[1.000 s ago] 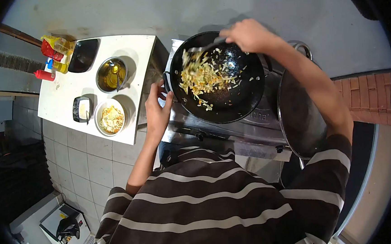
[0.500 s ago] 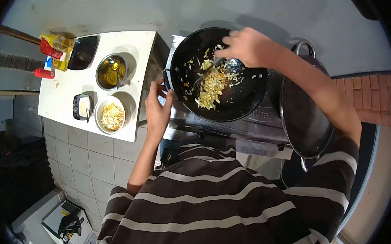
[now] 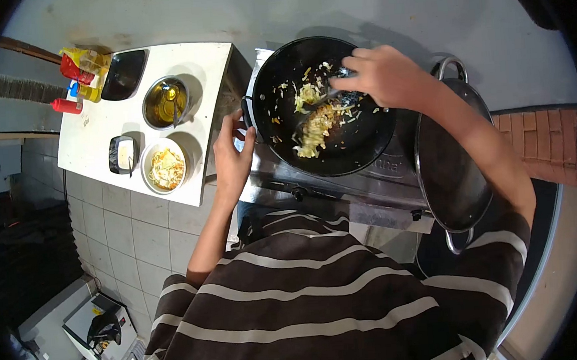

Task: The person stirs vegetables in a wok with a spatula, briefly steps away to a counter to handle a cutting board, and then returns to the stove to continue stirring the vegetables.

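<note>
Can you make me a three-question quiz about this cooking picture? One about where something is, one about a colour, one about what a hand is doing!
1. Where is the bowl of shredded food?
A) on the white table
B) on a chair
C) on the floor

2. What colour is the wok?
A) red
B) black
C) white

3. What is the right hand doing?
A) lying flat on the table
B) holding a bottle
C) holding a utensil in the food

Answers:
1 A: it sits on the table, left of the wok.
2 B: its inside is black.
3 C: its fingers close on the handle.
</note>
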### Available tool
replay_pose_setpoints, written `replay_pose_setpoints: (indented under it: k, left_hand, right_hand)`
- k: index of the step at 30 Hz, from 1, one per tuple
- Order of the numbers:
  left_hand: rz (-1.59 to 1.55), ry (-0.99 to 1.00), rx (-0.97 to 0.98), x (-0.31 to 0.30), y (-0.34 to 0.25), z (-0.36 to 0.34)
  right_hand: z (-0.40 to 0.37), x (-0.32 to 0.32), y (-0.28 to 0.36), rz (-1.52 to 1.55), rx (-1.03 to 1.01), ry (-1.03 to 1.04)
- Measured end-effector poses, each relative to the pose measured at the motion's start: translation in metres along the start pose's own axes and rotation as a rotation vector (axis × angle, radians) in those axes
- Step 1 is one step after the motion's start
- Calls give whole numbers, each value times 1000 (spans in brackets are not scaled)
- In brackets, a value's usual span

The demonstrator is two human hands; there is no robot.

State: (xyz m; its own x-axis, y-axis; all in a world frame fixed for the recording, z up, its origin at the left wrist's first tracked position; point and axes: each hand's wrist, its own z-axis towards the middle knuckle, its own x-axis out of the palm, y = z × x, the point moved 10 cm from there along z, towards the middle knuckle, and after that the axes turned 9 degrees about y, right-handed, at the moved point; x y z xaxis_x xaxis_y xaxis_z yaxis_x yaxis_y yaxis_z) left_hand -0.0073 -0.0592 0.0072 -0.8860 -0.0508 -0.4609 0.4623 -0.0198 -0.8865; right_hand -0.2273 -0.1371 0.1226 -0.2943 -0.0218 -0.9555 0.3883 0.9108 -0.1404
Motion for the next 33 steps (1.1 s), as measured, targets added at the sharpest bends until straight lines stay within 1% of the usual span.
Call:
replay_pose_setpoints:
  k: [1,2,3,5,6,8,10,13,14,16,17,19,21,23,24,26,27,29,31,33]
  left_hand:
    - [-4,-7,-5,0,1,-1]
    - [8,-16,-2,1,1,-1]
    - [21,-22,3,1,0,-1]
    - [0,-18,0,1,3,-1]
    - [-20,-15,-1,2,5,-1]
    - [-28,-7,-23,1,5,-1]
    - [-38,2,-50,1,5,-2]
    - [-14,8,-20,3,2,-2]
    - [-17,17,-46,4,5,-2]
    - [6,23,-58,4,4,-2]
    - [3,35,-55,5,3,-1]
    - [10,22,-11,2,0,-1]
    - [17,35,16,2,1,0]
    - [43,35,43,1,0,1]
    - [50,28,57,1,-3,1]
    - [42,39,49,2,0,3]
    - [33,51,30,2,3,2]
    - [42,64,32,2,2,5]
    - [51,82,29,2,4,5]
    - [50,77,32,2,6,5]
  right_hand:
    - [-8,0,-3,-15,49,65]
    - [-18,-13,-1,-93,58,-14]
    - [-25,-23,4,-94,54,-13]
    - [-43,-42,3,-53,216,18]
    - [-52,-49,17,-53,213,20]
    - [-75,-41,29,96,422,193]
    - [-94,-33,57,90,437,158]
    - [-118,-15,90,294,560,131]
    - [-123,-11,105,297,574,133]
    - [-137,-10,124,518,686,-55]
    - [-138,-7,136,521,698,-51]
    - [-143,-4,150,639,779,-150]
    - [-134,7,163,672,799,-175]
    - [-121,26,167,758,856,-306]
    - [-108,44,166,754,863,-313]
    - [-98,79,154,750,1019,-338]
    - [-98,77,152,754,1028,-344]
    - [-103,53,146,760,985,-496]
    - [-118,26,161,770,982,-485]
    - [-124,19,180,795,990,-304]
